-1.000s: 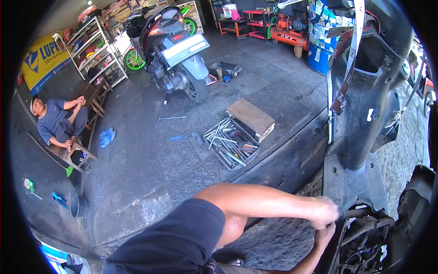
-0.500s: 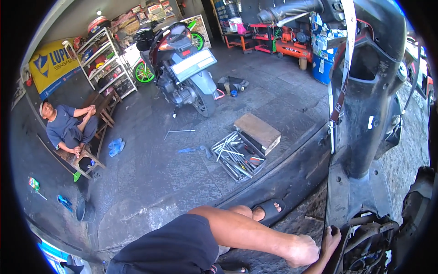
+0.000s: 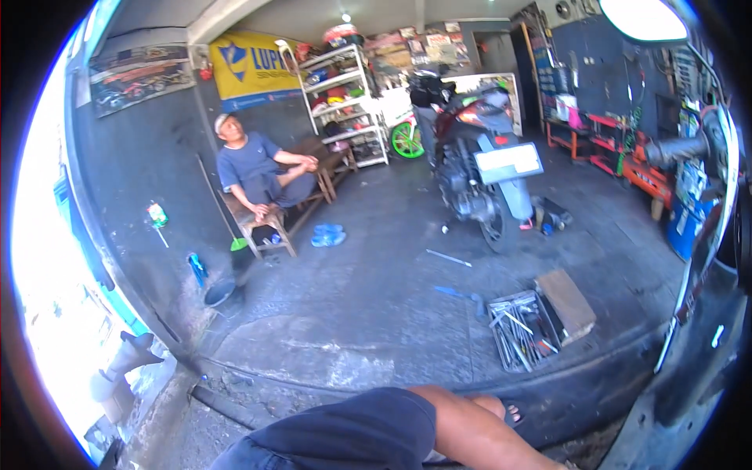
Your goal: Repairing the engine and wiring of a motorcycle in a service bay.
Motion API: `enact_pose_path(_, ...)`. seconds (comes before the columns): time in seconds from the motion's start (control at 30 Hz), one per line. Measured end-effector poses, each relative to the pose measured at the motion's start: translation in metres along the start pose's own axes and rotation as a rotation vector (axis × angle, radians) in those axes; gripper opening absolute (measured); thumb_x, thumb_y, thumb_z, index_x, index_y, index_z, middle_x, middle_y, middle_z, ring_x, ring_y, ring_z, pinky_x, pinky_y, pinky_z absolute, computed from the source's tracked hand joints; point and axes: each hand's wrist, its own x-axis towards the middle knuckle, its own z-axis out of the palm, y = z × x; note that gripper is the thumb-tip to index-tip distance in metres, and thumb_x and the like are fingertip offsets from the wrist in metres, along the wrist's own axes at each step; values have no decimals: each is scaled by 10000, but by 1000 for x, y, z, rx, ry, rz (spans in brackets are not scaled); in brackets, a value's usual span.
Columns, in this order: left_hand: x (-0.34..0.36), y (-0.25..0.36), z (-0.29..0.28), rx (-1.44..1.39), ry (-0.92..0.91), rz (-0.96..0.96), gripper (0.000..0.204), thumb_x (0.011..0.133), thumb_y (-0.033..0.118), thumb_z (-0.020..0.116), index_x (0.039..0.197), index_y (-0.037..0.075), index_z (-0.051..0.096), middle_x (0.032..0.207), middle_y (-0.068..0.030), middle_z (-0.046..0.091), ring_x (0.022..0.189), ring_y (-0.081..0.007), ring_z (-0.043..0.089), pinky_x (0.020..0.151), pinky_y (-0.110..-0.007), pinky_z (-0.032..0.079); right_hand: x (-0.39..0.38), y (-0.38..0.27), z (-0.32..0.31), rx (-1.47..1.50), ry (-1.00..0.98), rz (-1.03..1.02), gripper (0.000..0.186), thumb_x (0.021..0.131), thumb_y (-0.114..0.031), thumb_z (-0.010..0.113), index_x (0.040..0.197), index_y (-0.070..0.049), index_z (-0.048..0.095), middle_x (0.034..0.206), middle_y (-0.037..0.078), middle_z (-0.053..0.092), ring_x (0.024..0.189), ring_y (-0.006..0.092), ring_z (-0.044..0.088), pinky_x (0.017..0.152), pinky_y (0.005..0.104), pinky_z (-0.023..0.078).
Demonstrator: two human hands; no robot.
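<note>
My dark clothing [image 3: 329, 431] and a bare limb [image 3: 482, 431] fill the lower middle. My left hand [image 3: 558, 464] is at most a sliver at the bottom edge beside the dark scooter bodywork [image 3: 666, 415], its fingers hidden. My right hand is out of view. A sandaled foot [image 3: 513, 415] shows behind the limb. A tray of metal tools [image 3: 523, 337] lies on the floor beside a wooden board [image 3: 565, 301]. A blue-handled tool [image 3: 462, 296] lies near it.
A person [image 3: 254, 168] sits on a wooden bench [image 3: 258, 243]. A scooter [image 3: 486, 164] stands mid-garage near white shelving [image 3: 345, 110]. An orange compressor [image 3: 642, 180] and blue drum [image 3: 685, 235] are right; a bucket [image 3: 221, 291] and blue slippers [image 3: 327, 233] are left.
The view has swung up and left, bringing in the left wall and bright opening. My hands, earlier at the scooter's footboard and exposed frame, have dropped to the edge or out of view.
</note>
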Motion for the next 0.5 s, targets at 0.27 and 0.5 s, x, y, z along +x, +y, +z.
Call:
enact_pose_path(0.27, -3, -38, 12, 2, -182, -238, 268, 785, 205, 696, 1001, 58, 759, 1018, -181, 738, 975, -332, 719, 775, -469, 592, 16, 35, -16, -207, 85, -88, 388, 868, -179, 767, 1080, 121, 641, 1000, 242, 696, 868, 308, 650, 803, 424, 551)
enact_pose_path(0.5, -26, -27, -11, -134, -81, -225, 278, 753, 244, 712, 951, 56, 765, 962, -172, 746, 933, -356, 726, 762, -496, 593, 16, -21, 14, -324, 166, -8, 353, 880, -196, 747, 1068, 91, 665, 956, 240, 695, 826, 301, 645, 761, 416, 552)
